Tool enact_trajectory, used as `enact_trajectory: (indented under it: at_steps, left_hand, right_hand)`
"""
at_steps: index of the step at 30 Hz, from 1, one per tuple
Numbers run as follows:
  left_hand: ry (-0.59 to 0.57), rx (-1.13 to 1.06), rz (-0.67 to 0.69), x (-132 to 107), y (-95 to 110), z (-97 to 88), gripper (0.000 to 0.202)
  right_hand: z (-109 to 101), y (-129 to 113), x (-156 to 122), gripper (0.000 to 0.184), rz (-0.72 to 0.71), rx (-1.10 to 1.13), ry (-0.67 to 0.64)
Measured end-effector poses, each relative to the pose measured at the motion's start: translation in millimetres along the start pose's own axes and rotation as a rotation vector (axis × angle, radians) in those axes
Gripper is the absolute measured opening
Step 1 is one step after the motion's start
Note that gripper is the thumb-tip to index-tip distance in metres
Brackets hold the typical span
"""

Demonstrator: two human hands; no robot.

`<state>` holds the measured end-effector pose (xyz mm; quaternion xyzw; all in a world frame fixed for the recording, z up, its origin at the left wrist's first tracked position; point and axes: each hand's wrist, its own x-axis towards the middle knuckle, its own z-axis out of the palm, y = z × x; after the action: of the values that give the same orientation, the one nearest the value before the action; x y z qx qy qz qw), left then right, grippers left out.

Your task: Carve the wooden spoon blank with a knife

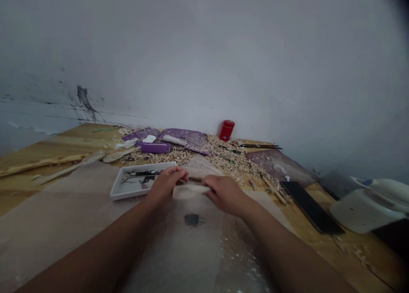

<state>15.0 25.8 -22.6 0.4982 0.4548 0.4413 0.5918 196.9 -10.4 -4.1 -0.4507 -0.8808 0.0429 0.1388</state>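
Pale flat carved wood piece — pinched between both hands, just above a dusty grey sheet.

Thin wood held from both ends could snap along its grain if the hands bear down unevenly, and a slip could drop it onto the small dark metal burr bit lying below, or against the white rectangular tray of dark-handled tools beside the left hand. The piece looks smooth and dusty, with softly rounded edges, though its far side is hidden. The right hand curls over one end, fingers pressed together, and the left hand pinches the other end the same way; neither thumb shows clearly. Loose pale wood shavings lie heaped beyond.
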Motion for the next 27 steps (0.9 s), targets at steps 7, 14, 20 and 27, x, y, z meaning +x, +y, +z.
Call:
enact_trajectory:
  at_steps: [7,14,20,27]
  left_hand:
    - [-0.013,-0.289,-0.070,-7.4,3.3,7.2,0.023]
    - [-0.025,-0.282,0.024,-4.7,0.3,6.8,0.023]
    - [-0.033,-0.151,0.091,-1.1,-5.7,3.9,0.026]
    - [-0.073,0.122,0.143,-9.0,-4.1,11.5,0.018]
  right_hand:
    - [-0.1,4.9,3.2,0.016,0.253,-0.232,0.087]
    - [2.7,5.9,4.4,0.019,0.294,-0.263,0.067]
    - [4.9,5.8,4.7,0.021,0.300,-0.244,0.062]
    - [6.1,13.2,5.3,0.022,0.388,-0.186,0.159]
